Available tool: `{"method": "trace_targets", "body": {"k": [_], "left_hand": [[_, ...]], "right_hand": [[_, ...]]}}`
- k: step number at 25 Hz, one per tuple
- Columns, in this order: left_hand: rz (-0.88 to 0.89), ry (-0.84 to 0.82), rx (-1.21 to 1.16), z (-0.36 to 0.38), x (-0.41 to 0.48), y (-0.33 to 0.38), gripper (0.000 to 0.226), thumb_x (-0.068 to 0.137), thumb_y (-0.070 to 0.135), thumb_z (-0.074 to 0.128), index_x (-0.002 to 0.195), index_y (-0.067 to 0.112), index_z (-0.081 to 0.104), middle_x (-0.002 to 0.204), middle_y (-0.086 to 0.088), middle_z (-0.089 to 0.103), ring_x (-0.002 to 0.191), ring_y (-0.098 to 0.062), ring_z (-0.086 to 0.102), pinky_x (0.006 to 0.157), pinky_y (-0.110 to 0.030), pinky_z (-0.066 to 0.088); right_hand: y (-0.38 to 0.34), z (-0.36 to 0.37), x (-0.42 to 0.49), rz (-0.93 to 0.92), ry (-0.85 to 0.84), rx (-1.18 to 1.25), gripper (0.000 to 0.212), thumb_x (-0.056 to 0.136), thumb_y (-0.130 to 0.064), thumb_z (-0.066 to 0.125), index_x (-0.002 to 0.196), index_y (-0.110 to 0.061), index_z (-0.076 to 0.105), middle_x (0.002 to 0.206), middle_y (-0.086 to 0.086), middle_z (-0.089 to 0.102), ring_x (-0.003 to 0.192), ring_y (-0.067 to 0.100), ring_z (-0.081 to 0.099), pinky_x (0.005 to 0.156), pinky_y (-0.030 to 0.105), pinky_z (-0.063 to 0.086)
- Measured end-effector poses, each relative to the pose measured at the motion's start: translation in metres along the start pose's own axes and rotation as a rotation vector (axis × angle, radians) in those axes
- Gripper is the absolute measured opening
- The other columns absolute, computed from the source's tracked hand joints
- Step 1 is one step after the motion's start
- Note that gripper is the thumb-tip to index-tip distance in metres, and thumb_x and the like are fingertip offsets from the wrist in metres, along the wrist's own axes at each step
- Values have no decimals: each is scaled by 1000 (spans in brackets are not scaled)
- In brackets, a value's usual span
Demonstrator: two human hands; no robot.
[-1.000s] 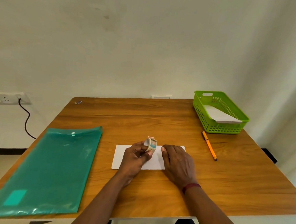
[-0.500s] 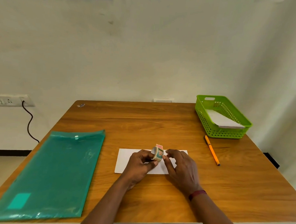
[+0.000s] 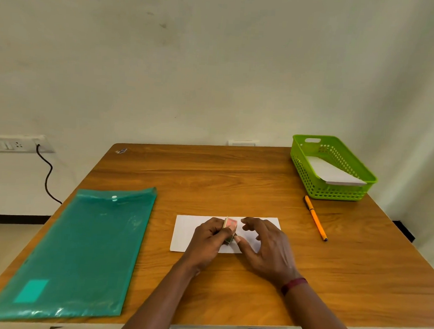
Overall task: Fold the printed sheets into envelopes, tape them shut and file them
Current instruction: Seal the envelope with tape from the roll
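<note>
While pinching light-looking patterned tape roll [image 3: 230, 225] by its rim in left hand [image 3: 207, 241], lift sticky end with spread right hand [image 3: 269, 250].

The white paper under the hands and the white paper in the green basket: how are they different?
The paper under the hands lies flat on the table; the paper in the basket sits slanted, its near end up at the basket rim. The first is being worked on: the left hand holds a tape roll over it, the right hand alongside. The second is untouched. Both are white and oblong.
</note>
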State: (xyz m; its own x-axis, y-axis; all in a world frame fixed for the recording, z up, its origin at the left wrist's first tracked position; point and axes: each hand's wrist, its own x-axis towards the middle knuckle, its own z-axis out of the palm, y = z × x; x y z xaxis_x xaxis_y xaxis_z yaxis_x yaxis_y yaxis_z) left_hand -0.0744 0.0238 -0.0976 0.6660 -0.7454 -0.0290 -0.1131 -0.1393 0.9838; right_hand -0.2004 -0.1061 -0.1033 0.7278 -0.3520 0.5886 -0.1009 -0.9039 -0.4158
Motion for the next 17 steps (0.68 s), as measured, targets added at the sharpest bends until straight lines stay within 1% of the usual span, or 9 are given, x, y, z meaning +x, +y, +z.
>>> {"method": "trace_targets", "body": {"k": [2, 4, 6, 9, 11, 13, 16, 17], "left_hand": [[22, -3, 49, 0, 0, 0, 22, 94, 37, 61, 96, 21, 76, 99, 8, 67, 93, -10, 63, 75, -19, 51], [83, -10, 124, 1, -1, -1, 26, 93, 39, 61, 102, 20, 76, 106, 11, 64, 96, -3, 60, 75, -14, 49], [169, -15, 184, 3, -2, -2, 31, 91, 42, 62, 107, 20, 76, 111, 11, 62, 99, -1, 58, 77, -16, 50], [250, -17, 256, 4, -3, -4, 30, 91, 39, 64, 110, 19, 75, 112, 7, 61, 100, -2, 58, 78, -19, 51], [261, -16, 291, 5, -3, -5, 35, 89, 46, 62, 108, 20, 76, 113, 7, 60, 100, -3, 57, 77, -18, 50], [260, -17, 288, 5, -4, -4, 42, 85, 53, 60, 106, 21, 76, 111, 6, 61, 98, -3, 58, 75, -19, 51], [241, -13, 255, 5, -3, -4, 46, 82, 55, 60, 103, 18, 77, 108, 4, 63, 95, -5, 59, 75, -24, 53], [232, -12, 244, 4, -3, -4, 46, 81, 55, 61, 102, 17, 77, 108, 4, 64, 95, -6, 59, 75, -23, 53]], "right_hand": [[2, -1, 1, 52, 7, 54, 39, 93, -51, 51, 123, -26, 57, 103, -12, 68, 88, 2, 61, 67, 26, 54], [4, 0, 4, 80, 0, 87, 40, 97, -51, 45, 126, -26, 58, 107, -11, 67, 93, 3, 61, 69, 29, 55], [6, 1, 5, 64, -18, 90, 39, 98, -50, 43, 123, -26, 61, 111, -10, 66, 99, 5, 60, 72, 30, 55], [10, 3, 6, 36, -20, 87, 27, 97, -39, 54, 118, -24, 64, 114, -8, 64, 103, 5, 57, 74, 29, 54], [11, 5, 6, 1, 2, 92, 21, 94, -30, 62, 114, -24, 66, 110, -8, 63, 101, 4, 56, 76, 26, 52], [12, 5, 6, -39, 44, 96, 14, 93, -27, 64, 105, -22, 67, 103, -8, 63, 97, 6, 57, 75, 25, 50], [11, 6, 4, -84, 123, 76, 10, 92, -25, 63, 96, -17, 68, 96, -5, 65, 91, 10, 58, 72, 27, 48], [11, 6, 3, -99, 143, 63, 10, 92, -23, 63, 95, -15, 68, 94, -4, 65, 90, 11, 59, 71, 28, 48]]}}
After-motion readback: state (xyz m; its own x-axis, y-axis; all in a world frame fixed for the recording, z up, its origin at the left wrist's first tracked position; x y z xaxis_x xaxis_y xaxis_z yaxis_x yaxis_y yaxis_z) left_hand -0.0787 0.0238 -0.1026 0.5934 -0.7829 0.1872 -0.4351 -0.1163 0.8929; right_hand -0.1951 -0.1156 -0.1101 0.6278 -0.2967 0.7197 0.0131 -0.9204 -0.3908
